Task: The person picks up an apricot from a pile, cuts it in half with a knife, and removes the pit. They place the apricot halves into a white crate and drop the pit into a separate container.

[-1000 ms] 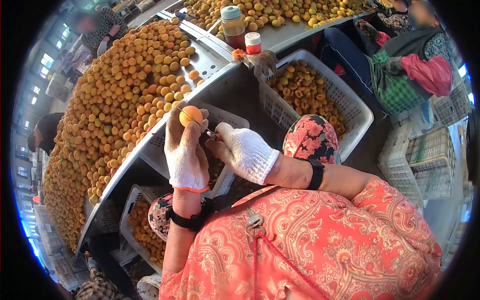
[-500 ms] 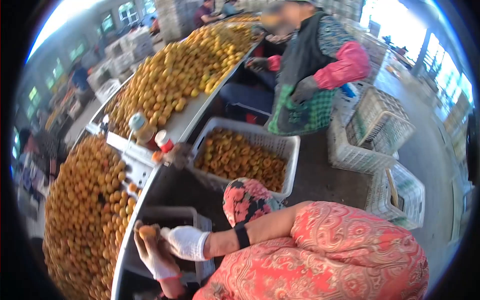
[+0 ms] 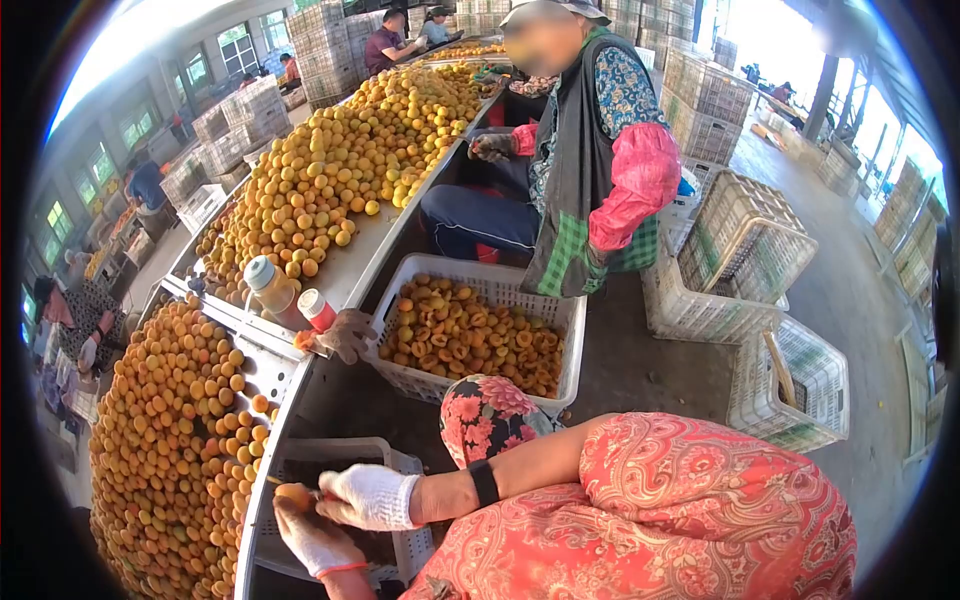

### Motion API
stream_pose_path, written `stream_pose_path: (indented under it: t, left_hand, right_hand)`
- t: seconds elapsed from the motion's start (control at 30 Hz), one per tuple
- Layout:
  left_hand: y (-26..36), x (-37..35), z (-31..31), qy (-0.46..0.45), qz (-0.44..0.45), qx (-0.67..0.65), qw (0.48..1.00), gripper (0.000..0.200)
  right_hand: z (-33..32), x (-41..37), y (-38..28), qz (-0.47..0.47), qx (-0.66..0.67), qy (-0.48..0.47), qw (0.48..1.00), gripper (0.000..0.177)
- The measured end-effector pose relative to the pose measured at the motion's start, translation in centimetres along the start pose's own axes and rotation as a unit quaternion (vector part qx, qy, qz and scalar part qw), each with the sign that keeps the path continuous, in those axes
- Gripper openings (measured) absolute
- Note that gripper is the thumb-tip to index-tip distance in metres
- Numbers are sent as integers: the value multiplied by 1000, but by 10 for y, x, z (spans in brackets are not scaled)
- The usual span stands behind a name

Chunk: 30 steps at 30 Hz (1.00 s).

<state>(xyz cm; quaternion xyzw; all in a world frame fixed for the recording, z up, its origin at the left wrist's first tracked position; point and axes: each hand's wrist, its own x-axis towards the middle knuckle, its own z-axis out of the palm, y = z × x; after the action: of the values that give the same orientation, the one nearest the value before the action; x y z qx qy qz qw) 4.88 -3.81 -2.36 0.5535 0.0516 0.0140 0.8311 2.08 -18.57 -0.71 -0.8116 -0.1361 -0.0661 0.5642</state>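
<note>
An orange apricot point(image 3: 294, 496) sits in the fingers of my left hand point(image 3: 316, 540), which wears a white glove with darkened fingers. My right hand point(image 3: 368, 497), also in a white glove, is closed right beside the apricot; what it may grip is hidden by its fingers. Both hands are over a plastic crate point(image 3: 410, 470) with a dark inside, its contents mostly hidden. To the left, whole apricots point(image 3: 170, 430) cover the metal-edged table point(image 3: 262, 480). A crate point(image 3: 572, 340) of split apricots point(image 3: 470, 335) stands ahead of my knee.
A co-worker point(image 3: 580, 150) sits beyond the split-fruit crate, near another heap of apricots point(image 3: 350, 150). On the table edge are a capped bottle point(image 3: 272, 290), a red-and-white container point(image 3: 317, 310) and a dirty glove point(image 3: 347, 335). White crates point(image 3: 790, 385) stand at right.
The view has shifted slightly and sharpened. The co-worker's near arm has lowered toward the apron. My two hands stay together at the apricot, with the right fingers now closer over it.
</note>
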Motion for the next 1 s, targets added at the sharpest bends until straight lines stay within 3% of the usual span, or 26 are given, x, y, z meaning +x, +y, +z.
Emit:
stream_pose_path:
  t: [0.03,0.1,0.17,0.37,0.43,0.53,0.57,0.63,0.77,0.9,1.0]
  left_hand:
    - [2,1,3,39,-16,-4,999,44]
    - [-1,5,-17,-90,-13,67,994,41]
    - [3,-18,28,-77,31,113,990,41]
    - [-13,-5,13,-37,81,164,982,42]
    - [-8,1,-2,-67,-44,213,974,46]
    - [0,-1,5,-59,-111,247,961,39]
    - [-10,3,1,-58,-110,247,961,39]
    - [-34,10,-6,-42,-19,142,989,42]
    - [-50,24,-12,-51,-24,119,991,49]
    - [-22,13,34,-34,-99,130,986,53]
    - [-47,36,21,-65,-130,111,983,56]
  right_hand:
    - [-15,3,-13,18,57,7,998,22]
    - [-25,15,-19,0,-18,81,997,26]
    - [-14,27,-7,-45,-31,158,986,26]
    - [-3,44,-2,63,53,67,994,33]
    - [2,50,4,101,96,65,988,34]
    - [7,55,12,148,118,38,981,35]
    - [9,56,15,147,118,37,981,35]
    - [10,59,18,165,98,38,981,35]
    - [9,63,25,181,114,32,976,36]
    - [8,69,41,163,100,44,981,33]
    - [0,75,49,168,101,58,979,31]
